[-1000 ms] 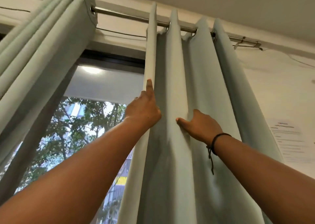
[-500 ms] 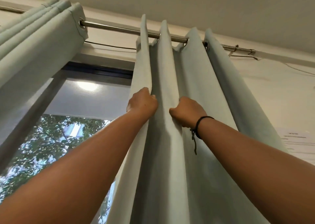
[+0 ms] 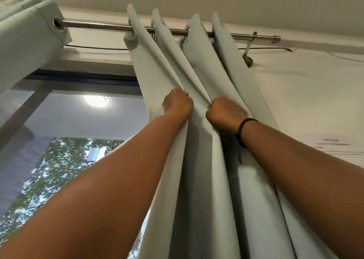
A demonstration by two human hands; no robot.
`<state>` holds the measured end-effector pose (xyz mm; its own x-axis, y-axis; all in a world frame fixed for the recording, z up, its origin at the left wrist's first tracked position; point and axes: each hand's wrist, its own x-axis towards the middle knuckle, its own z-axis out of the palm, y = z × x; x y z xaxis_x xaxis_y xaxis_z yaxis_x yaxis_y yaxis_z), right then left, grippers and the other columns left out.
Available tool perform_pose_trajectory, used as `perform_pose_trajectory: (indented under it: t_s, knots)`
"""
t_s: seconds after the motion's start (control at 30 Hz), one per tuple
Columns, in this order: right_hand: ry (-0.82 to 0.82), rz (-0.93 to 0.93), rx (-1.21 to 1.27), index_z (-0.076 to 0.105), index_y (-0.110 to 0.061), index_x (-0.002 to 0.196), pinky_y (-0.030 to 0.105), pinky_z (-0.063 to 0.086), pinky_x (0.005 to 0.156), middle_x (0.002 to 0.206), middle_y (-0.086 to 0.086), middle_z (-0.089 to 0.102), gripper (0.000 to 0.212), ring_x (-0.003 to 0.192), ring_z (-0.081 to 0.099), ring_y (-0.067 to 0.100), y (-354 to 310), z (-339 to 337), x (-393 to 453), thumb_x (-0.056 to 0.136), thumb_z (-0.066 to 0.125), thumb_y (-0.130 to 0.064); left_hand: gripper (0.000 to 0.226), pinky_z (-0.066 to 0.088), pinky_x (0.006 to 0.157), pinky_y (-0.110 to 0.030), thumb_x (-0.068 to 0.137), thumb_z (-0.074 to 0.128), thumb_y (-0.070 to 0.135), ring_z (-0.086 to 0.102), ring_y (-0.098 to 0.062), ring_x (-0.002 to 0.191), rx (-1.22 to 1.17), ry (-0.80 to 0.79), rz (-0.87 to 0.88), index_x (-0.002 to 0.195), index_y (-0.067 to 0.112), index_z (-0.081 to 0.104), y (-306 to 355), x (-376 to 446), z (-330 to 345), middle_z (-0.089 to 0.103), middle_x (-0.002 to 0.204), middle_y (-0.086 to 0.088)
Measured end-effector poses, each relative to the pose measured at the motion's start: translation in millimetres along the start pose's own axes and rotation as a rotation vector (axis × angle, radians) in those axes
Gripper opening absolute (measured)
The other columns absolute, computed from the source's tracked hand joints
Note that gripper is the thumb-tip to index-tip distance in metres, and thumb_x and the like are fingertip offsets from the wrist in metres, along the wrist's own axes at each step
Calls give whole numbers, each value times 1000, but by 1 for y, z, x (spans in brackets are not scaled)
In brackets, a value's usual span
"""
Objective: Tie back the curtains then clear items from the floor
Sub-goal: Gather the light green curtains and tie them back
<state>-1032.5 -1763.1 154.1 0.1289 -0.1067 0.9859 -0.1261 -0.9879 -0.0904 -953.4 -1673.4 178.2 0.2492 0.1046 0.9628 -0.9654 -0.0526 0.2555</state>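
A pale green curtain (image 3: 199, 180) hangs in gathered folds from a metal rod (image 3: 102, 25) high up on the right of the window. My left hand (image 3: 177, 103) grips the curtain's left folds, its fingers curled into the cloth. Just to its right, my right hand (image 3: 224, 113), with a black band on the wrist, grips other folds of the same curtain. Both arms reach upward. A second curtain (image 3: 25, 42) of the same colour is bunched at the upper left on the rod.
The window (image 3: 69, 140) between the curtains shows trees outside and a lamp's reflection. A bracket (image 3: 249, 48) holds the rod's right end to the white wall. A sheet of paper (image 3: 334, 144) is stuck on the wall at right. The floor is out of view.
Both hands went from lying on the folds with fingers stretched to clenched fists holding the cloth. The folds have been pulled closer together and toward the right.
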Motion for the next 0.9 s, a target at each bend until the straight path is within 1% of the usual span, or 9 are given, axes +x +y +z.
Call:
perform_pose_trajectory:
  t_s: [0.2, 0.33, 0.47, 0.53, 0.6, 0.7, 0.73, 0.8, 0.9]
  knots:
    - [28, -67, -2, 67, -5, 99, 27, 36, 68, 104, 20, 66, 22, 96, 62, 34, 10, -30, 7, 82, 52, -8, 26, 43, 86, -30, 90, 51, 14, 56, -34, 114, -44, -67, 43, 111, 3, 63, 53, -8, 24, 62, 121, -18]
    - [70, -84, -54, 68, -1, 98, 26, 33, 61, 103, 24, 65, 20, 84, 56, 28, 20, -73, 4, 85, 54, -6, 24, 51, 86, -36, 90, 53, 17, 60, -37, 104, -218, -156, 80, 103, 1, 65, 79, -17, 38, 65, 112, -23]
    - [2, -47, -21, 67, -6, 104, 29, 36, 72, 103, 14, 63, 23, 87, 52, 23, 6, -90, -1, 91, 56, -22, 27, 55, 84, -49, 93, 48, 23, 61, -41, 98, -384, -190, 46, 100, 2, 64, 69, -17, 22, 64, 105, -23]
    - [-110, -15, 98, 65, -9, 112, 36, 43, 86, 119, 11, 61, 40, 104, 55, 27, -6, -86, -2, 92, 53, -41, 34, 57, 75, -51, 94, 49, 33, 61, -40, 95, -433, -173, 3, 103, 4, 62, 58, -17, 1, 64, 105, -20]
    - [-145, 117, 293, 56, -16, 126, 44, 37, 104, 140, 6, 46, 66, 127, 43, 28, -12, -74, -1, 85, 42, -67, 51, 59, 69, -49, 87, 52, 55, 64, -36, 87, -428, -187, -64, 101, 7, 61, 44, -18, -27, 64, 99, -16]
    - [40, 286, 217, 33, -17, 139, 52, 43, 99, 145, 11, 34, 110, 129, 39, 34, -16, -55, 4, 57, 50, -89, 80, 57, 71, -47, 67, 63, 71, 62, -34, 92, -277, -250, -85, 117, 11, 50, 24, -19, -63, 60, 107, -10]
    - [69, 322, 197, 29, -15, 138, 50, 48, 93, 140, 12, 38, 114, 124, 44, 34, -19, -48, 5, 53, 61, -84, 86, 56, 72, -45, 66, 67, 67, 59, -33, 97, -221, -272, -80, 125, 11, 42, 18, -18, -73, 56, 113, -9]
    - [34, 348, 270, 29, -7, 135, 39, 52, 82, 128, 14, 49, 97, 110, 54, 32, -25, -35, 10, 66, 78, -52, 80, 52, 70, -39, 72, 69, 53, 55, -31, 98, -90, -301, -42, 130, 10, 35, 6, -13, -91, 52, 116, -10]
    - [43, 284, 200, 52, -2, 122, 28, 46, 70, 114, 14, 62, 45, 87, 60, 30, -44, -18, 16, 82, 65, -16, 50, 44, 64, -32, 83, 58, 31, 50, -25, 84, 117, -299, 68, 123, 7, 39, -7, -10, -117, 52, 104, -10]
